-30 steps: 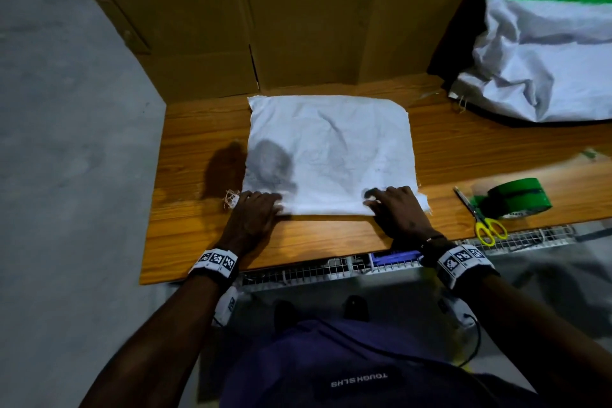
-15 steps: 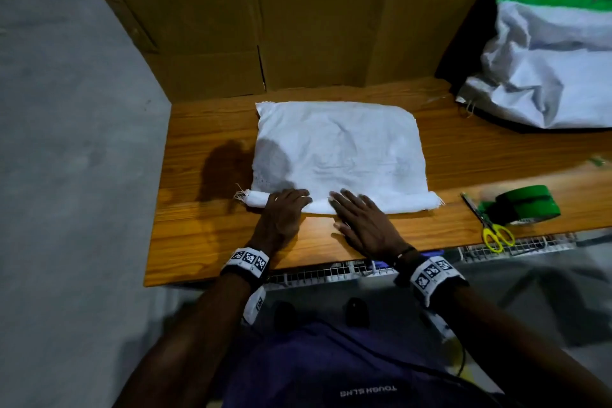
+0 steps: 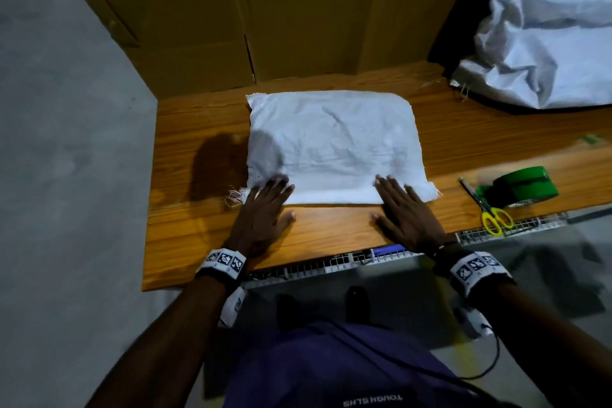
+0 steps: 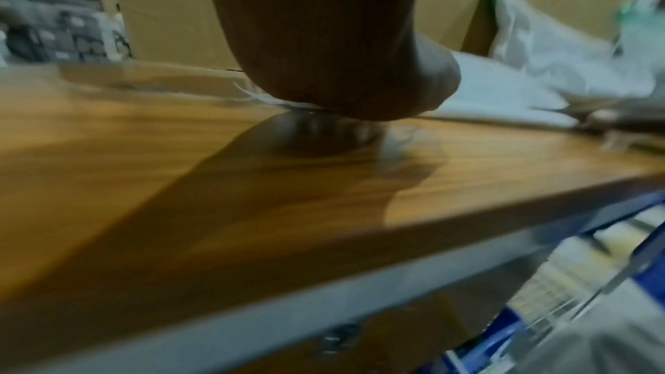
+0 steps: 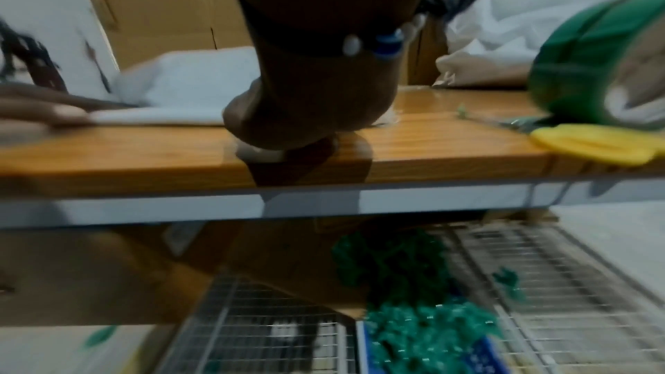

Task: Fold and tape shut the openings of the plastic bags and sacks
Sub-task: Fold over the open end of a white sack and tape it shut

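On the sack's (image 3: 334, 146) near fold, both hands (image 3: 265, 209) (image 3: 405, 212) press flat, fingertips prob. blurred.

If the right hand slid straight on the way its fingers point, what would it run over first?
The right hand lies flat, fingers pointing away from the person, tips already on the folded edge of the white sack. It would likely ride further onto the sack.

wrist views: hands' fingers hidden behind wrists | green tape roll (image 5: 597, 67) blurred, cropped | second sack (image 3: 546, 43) cropped, perhaps taped
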The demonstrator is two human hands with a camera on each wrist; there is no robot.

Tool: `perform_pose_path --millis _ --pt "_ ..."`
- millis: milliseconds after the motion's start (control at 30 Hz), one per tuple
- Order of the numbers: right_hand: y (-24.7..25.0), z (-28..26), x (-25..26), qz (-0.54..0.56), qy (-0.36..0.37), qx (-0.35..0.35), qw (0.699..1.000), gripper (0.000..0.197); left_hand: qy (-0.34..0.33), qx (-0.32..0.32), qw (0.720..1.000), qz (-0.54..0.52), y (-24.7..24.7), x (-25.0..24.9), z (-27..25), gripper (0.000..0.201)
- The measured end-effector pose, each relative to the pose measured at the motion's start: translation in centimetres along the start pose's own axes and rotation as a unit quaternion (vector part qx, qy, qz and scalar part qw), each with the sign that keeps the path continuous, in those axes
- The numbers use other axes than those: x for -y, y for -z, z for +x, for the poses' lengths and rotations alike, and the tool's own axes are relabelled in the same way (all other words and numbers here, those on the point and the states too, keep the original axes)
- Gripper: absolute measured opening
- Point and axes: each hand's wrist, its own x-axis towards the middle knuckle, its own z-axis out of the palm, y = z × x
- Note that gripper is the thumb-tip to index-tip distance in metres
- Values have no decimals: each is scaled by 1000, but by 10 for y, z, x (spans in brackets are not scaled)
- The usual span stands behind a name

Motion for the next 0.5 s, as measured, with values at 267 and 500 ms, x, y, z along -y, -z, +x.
perform_pose_path --millis 267,500 --pt "-28 60 107 1 104 -6 995 78 17 -15 1000 10 -6 -8 -4 69" --pt "-6 -4 -2 27 -59 -35 997 81 -2 23 1000 -4 2 7 -3 71"
